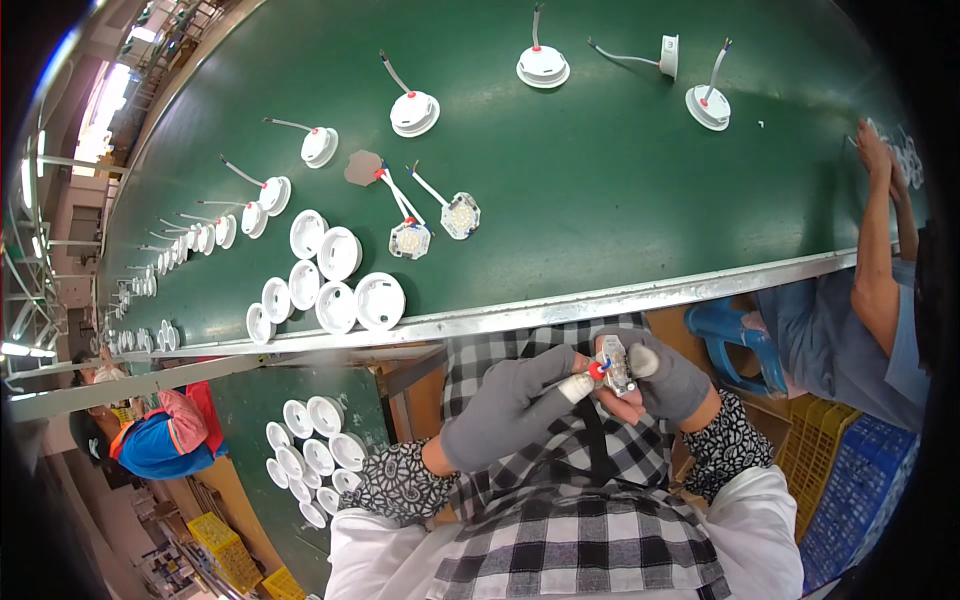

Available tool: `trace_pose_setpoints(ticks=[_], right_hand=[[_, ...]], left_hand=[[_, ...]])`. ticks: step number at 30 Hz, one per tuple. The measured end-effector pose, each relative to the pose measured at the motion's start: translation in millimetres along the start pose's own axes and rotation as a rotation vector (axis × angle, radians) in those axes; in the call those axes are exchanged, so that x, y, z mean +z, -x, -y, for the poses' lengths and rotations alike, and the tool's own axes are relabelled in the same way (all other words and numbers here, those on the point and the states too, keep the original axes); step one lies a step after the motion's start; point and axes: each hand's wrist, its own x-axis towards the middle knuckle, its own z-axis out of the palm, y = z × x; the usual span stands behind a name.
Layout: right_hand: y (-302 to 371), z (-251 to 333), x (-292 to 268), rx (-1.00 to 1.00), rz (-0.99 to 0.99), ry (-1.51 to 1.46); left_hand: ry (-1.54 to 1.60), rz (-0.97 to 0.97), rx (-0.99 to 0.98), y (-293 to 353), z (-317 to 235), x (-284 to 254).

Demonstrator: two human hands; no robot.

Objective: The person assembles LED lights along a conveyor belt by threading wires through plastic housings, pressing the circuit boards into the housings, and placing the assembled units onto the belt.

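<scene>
Both of my hands wear grey gloves with white-wrapped fingertips, and they meet over my lap in front of the belt's edge. In my right hand a small clear-and-white LED light module is gripped, tilted on its side. My left hand pinches at the red fitting on the module's wire, with a bit of blue wire beside it. On the belt beyond lie an LED module with its wire, another LED module, and one turned to its grey-brown back.
The green belt has a metal rail along its near edge. White round housings cluster near it; wired white lamps line the belt. More housings sit on a side table. A co-worker's arms reach in at right, near a blue stool.
</scene>
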Motion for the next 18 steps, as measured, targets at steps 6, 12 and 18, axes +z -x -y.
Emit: trace_pose_setpoints(ticks=[6,12,18], right_hand=[[12,41,37,0.121,-0.359,0.467],[17,54,36,0.013,-0.593,0.498],[13,44,31,-0.053,-0.614,0.366]], left_hand=[[0.052,0.374,-0.244,7,-23,-38],[-0.333,0.061,-0.031,4,1,-40],[-0.772,-0.204,0.225,18,21,-44]])
